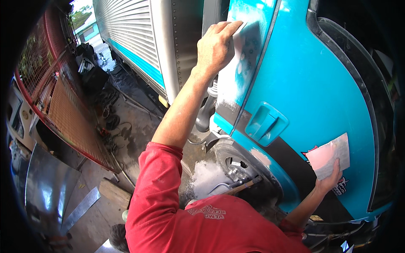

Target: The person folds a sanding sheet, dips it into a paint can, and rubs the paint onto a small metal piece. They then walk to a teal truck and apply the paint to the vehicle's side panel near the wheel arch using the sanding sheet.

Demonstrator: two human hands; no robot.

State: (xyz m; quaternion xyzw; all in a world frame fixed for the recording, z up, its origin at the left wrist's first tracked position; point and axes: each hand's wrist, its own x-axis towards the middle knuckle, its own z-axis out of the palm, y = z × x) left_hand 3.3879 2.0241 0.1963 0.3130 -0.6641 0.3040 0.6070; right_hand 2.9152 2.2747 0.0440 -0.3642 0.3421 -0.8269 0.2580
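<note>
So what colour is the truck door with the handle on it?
The truck door is bright turquoise blue with a black band lower down, seen best in the head view.

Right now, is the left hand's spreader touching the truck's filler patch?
Touching. The head view shows the left hand pressing the spreader flat against the white filler patch, with no gap visible between them.

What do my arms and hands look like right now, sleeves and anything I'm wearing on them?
Both arms come out of a red short-sleeved shirt with pale lettering across the chest. The left sleeve ends around the elbow, and the right sleeve shows only as a short red edge. Both forearms are bare. The left hand and right hand wear no gloves, and no watch or ring is visible.
</note>
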